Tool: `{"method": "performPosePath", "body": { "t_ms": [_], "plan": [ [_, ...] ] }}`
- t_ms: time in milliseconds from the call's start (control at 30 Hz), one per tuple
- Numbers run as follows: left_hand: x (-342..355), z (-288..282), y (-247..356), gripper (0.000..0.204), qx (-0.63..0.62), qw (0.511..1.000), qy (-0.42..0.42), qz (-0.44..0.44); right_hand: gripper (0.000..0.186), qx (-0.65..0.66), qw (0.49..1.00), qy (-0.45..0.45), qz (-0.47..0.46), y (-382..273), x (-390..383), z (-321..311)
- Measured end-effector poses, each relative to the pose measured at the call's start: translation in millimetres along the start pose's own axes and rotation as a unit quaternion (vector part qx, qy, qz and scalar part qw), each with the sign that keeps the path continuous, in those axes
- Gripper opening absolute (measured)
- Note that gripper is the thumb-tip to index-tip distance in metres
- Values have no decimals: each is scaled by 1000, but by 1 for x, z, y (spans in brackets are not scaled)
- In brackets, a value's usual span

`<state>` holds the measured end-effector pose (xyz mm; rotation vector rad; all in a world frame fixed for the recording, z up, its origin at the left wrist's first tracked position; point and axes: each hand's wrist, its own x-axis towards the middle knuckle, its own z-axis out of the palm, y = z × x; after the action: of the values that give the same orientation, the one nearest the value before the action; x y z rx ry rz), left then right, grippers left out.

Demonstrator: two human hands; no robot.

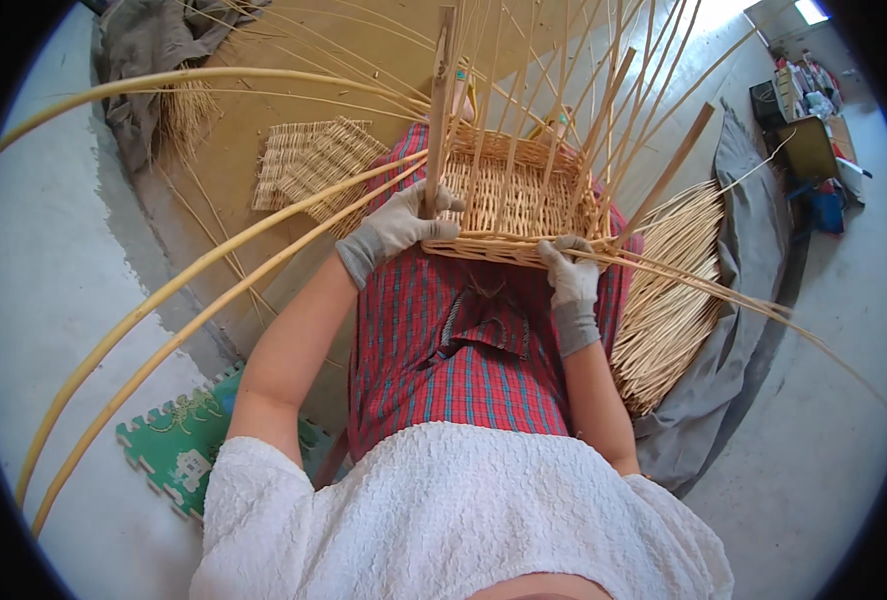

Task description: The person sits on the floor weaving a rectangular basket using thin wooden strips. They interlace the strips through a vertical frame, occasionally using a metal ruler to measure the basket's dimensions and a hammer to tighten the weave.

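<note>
A partly woven wicker basket (513, 190) rests on my lap over red checked cloth (443, 390), with many long stakes rising from it and long rods sticking out to both sides. My left hand (403, 222), in a pale glove with grey cuff, grips the basket's near left corner beside an upright flat wooden stake (438, 110). My right hand (571, 285), gloved the same way, is closed on the near rim toward the right, just under the thin rods (703, 282) that run out to the right.
Woven mats (313, 160) lie to the left, with grey cloth (133, 60) beyond and a green foam mat (163, 455) lower left. A bundle of cut willow rods (668, 300) lies on grey cloth (763, 230) at right. Assorted items (813, 100) stand at the back right.
</note>
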<state>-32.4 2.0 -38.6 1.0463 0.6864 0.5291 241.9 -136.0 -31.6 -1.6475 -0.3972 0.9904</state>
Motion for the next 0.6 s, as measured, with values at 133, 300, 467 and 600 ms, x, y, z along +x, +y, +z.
{"method": "performPosePath", "body": {
  "t_ms": [133, 300, 467, 600],
  "plan": [
    [-4, 14, -6, 40, 101, 991, 80, -25, 23, -35, 997, -49, -48, 0, 2, -5],
    [-6, 29, -6, 38, 177, 970, 164, -40, 23, -7, 998, -38, -48, -7, -11, 4],
    [-7, 38, -8, 30, 284, 930, 228, -54, 28, -234, 934, -133, -237, -61, -8, 36],
    [-6, 37, -26, 21, 227, 935, 271, -32, 52, -446, 793, -221, -350, -126, -11, 107]
  ]
}}
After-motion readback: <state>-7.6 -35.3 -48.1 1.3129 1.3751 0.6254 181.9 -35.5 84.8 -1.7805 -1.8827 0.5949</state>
